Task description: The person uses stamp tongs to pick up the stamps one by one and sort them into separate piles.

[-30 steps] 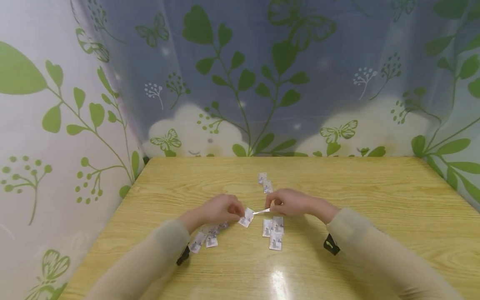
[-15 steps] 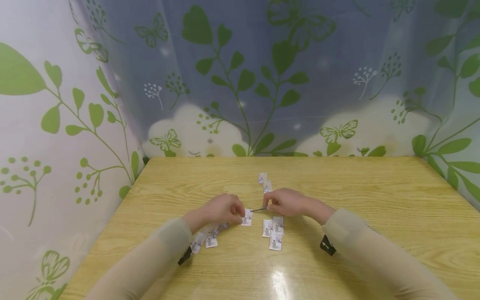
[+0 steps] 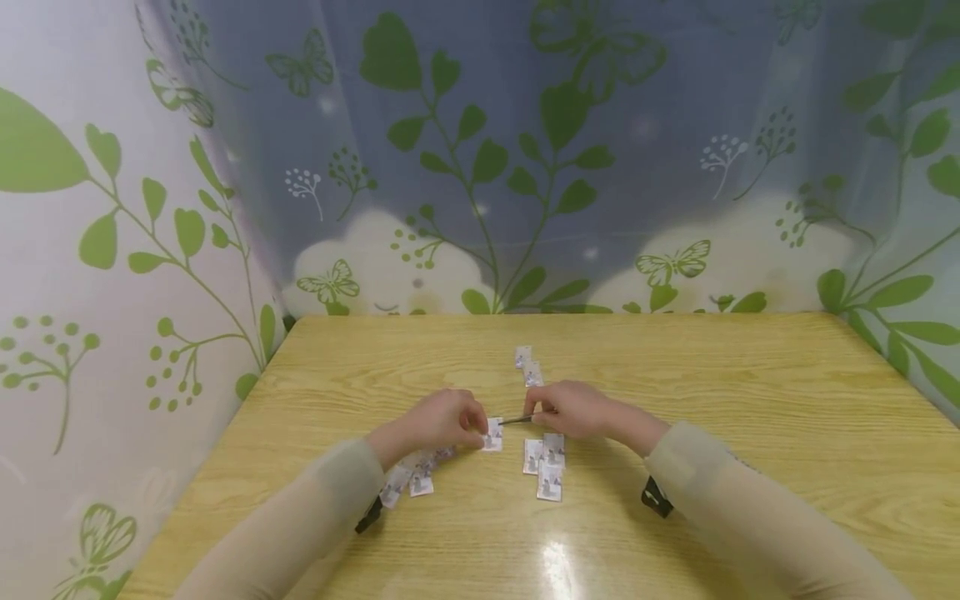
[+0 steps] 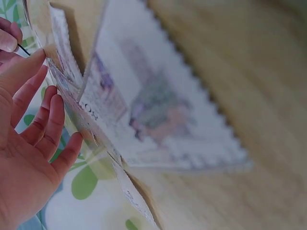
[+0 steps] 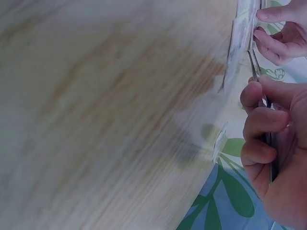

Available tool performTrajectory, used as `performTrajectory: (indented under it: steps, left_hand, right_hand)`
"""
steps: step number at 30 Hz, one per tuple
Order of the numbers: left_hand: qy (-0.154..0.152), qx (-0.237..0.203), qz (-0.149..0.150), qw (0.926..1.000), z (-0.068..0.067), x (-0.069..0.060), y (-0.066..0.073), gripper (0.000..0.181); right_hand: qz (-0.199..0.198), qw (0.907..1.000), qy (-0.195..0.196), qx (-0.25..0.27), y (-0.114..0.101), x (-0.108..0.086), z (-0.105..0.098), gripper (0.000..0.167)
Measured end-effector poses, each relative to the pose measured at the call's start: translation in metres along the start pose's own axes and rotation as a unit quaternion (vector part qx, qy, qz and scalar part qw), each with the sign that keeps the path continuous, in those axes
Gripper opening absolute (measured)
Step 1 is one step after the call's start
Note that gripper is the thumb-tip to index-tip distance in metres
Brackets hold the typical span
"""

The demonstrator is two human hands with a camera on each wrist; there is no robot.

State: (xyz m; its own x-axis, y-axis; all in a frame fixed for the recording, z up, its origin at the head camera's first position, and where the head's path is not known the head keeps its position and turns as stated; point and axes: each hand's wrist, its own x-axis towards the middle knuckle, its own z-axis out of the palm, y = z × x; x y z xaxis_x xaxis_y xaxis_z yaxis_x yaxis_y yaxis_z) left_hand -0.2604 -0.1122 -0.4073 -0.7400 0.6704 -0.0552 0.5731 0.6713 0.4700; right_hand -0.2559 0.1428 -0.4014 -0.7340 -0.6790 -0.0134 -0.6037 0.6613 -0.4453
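fingers [image 3: 543, 395] of the right hand [image 3: 576, 408] clamp tweezers [image 3: 517, 420] at a stamp [image 3: 493, 441] mid-way across the bench [image 3: 675, 358], which the left hand [image 3: 442, 420] touches, whether pinching i cannot tell, work seemingly partway: this one unfinished, other stamps [image 3: 550, 483] lying grouped nearby.

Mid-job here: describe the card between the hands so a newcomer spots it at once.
On the wooden table, look between the left hand and the right hand. One small printed card is there, the left hand at its left edge. Unlike the clustered cards nearby, it appears on its own, with the tweezers at its upper right corner.
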Motion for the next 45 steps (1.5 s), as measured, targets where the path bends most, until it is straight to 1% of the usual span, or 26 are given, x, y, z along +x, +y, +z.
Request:
performTrajectory:
  steps: [4,8,20,24,29,32,36,40,45]
  left_hand:
    - [0.004,0.003,0.005,1.0,0.001,0.001,-0.002,0.009]
    - [0.003,0.003,0.007,1.0,0.001,0.0,-0.002,0.009]
    - [0.0,-0.002,0.0,1.0,-0.001,0.0,-0.001,0.009]
    - [-0.002,-0.003,-0.002,1.0,0.0,0.0,-0.002,0.009]
    - [-0.002,-0.002,0.002,1.0,0.001,0.001,-0.004,0.01]
    - [-0.001,-0.006,0.004,1.0,0.0,-0.001,-0.004,0.011]
    - [-0.002,-0.021,-0.005,0.9998,-0.003,-0.004,-0.004,0.013]
    - [0.01,-0.04,-0.013,0.9991,-0.008,-0.008,-0.006,0.014]
    - [0.036,-0.043,0.011,0.9983,-0.018,-0.015,-0.013,0.013]
  right_hand:
    - [-0.005,0.9998,0.009,-0.016,-0.001,0.0,0.001,0.008]
    - [-0.007,0.9998,0.011,-0.017,-0.003,-0.001,0.001,0.008]
    - [-0.023,0.9993,0.02,-0.023,-0.003,0.0,-0.001,0.008]
    - [-0.015,0.9995,0.017,-0.024,-0.002,0.001,0.001,0.009]
    - [-0.008,0.9997,0.02,-0.008,0.001,0.0,0.0,0.01]
    - [-0.014,0.9995,0.027,0.003,0.003,-0.003,-0.004,0.011]
    - [-0.013,0.9993,0.032,0.013,0.008,-0.007,-0.01,0.012]
    - [-0.003,0.9991,0.038,0.018,0.012,-0.011,-0.018,0.013]
    - [0.001,0.9988,0.044,0.023,0.016,-0.017,-0.03,0.013]
